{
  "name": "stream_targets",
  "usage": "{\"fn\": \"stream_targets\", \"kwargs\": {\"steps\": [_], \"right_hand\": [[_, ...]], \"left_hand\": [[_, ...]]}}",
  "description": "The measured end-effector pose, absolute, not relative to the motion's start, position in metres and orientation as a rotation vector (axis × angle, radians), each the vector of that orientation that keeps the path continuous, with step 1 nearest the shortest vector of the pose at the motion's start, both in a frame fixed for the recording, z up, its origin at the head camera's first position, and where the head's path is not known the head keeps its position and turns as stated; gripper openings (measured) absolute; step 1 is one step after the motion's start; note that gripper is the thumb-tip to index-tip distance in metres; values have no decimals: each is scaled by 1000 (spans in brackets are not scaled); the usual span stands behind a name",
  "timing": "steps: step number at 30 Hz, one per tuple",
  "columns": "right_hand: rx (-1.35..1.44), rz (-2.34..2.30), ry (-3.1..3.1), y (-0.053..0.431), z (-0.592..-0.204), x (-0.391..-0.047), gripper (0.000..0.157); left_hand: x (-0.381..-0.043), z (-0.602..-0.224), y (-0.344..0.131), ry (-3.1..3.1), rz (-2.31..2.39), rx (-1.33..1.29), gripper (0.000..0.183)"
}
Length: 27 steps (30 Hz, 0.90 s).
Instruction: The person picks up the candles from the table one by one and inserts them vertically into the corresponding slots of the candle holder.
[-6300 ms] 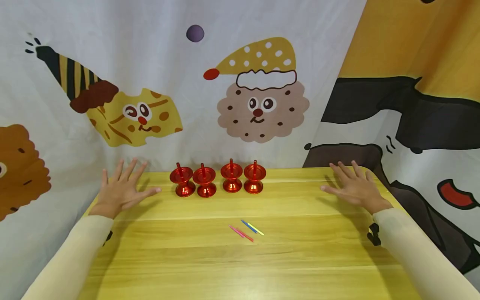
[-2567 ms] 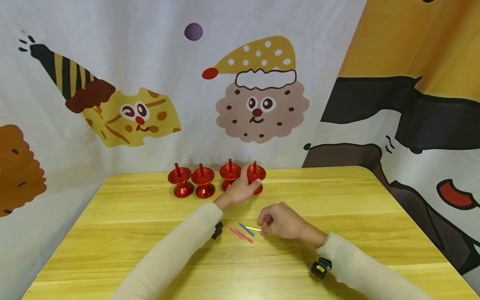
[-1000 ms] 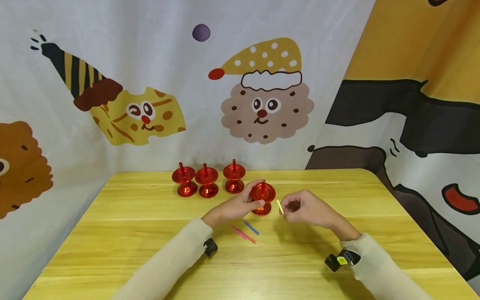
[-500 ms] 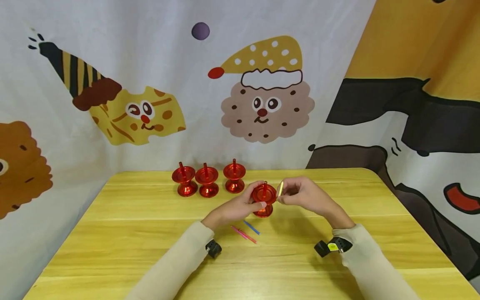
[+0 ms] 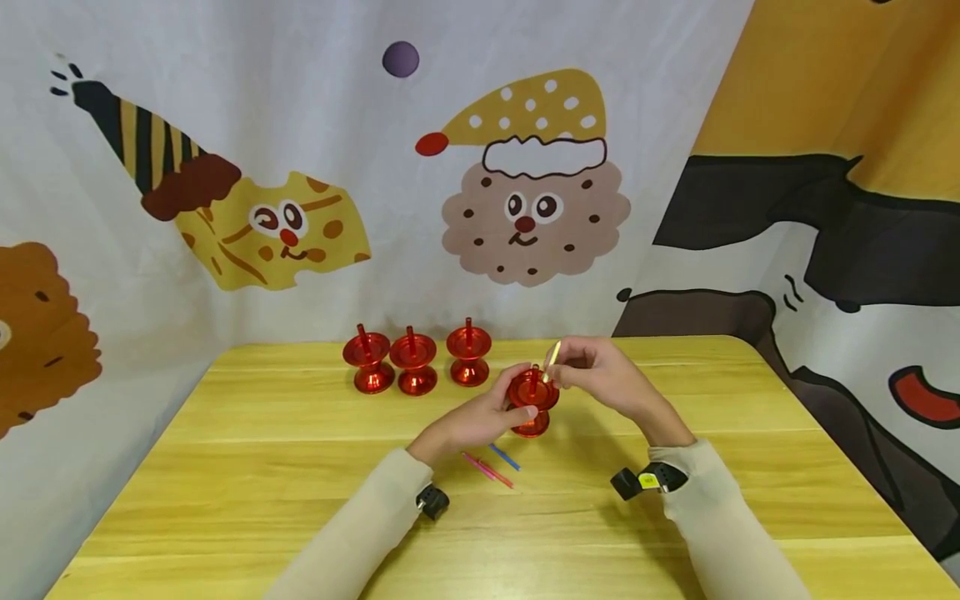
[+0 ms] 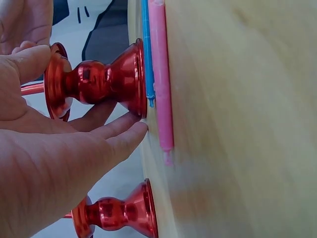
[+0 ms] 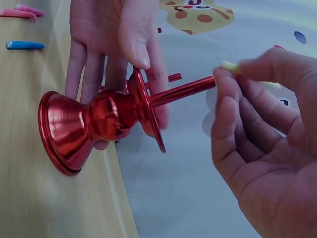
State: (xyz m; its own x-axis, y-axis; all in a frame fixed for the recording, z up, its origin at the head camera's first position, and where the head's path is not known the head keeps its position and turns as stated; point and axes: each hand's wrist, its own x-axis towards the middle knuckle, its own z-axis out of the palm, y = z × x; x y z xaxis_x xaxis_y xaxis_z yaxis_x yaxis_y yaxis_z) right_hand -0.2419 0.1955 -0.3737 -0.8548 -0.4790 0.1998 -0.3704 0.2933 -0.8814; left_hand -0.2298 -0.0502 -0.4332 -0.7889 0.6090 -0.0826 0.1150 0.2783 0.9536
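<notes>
Thumb and fingers of my left hand (image 5: pixel 472 418) grip a shiny red candle holder (image 5: pixel 533 392) around its dish and waist. Its thin upright tube (image 7: pixel 183 91) points away from the flared base. A small yellow candle (image 5: pixel 553 357) is pinched between thumb and fingers of my right hand (image 5: pixel 606 377). In the right wrist view, the candle's end sits right at the open tip of the tube, partly hidden by the fingers. Just in front of the holder, a blue candle (image 5: pixel 505 457), a pink candle (image 6: pixel 162 84) and a coral-red candle (image 5: pixel 498 476) lie on the table.
Three matching red candle holders (image 5: pixel 368 358) stand along the back edge of the wooden table (image 5: pixel 262 467), left of my hands. A printed cloth (image 5: pixel 300 83) hangs behind them, close to that edge.
The left hand has taken the rightmost holder from the row and brought it forward. My right hand has picked up the yellow candle from the table and raised it to the holder's tube.
</notes>
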Motion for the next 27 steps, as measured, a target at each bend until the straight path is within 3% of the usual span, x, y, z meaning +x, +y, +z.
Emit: {"fn": "stream_targets", "kwargs": {"steps": [27], "right_hand": [[-930,-1581,2862,180,-383,-245,13]], "left_hand": [[-229,-432,-47,2123,1502,646,81]]}}
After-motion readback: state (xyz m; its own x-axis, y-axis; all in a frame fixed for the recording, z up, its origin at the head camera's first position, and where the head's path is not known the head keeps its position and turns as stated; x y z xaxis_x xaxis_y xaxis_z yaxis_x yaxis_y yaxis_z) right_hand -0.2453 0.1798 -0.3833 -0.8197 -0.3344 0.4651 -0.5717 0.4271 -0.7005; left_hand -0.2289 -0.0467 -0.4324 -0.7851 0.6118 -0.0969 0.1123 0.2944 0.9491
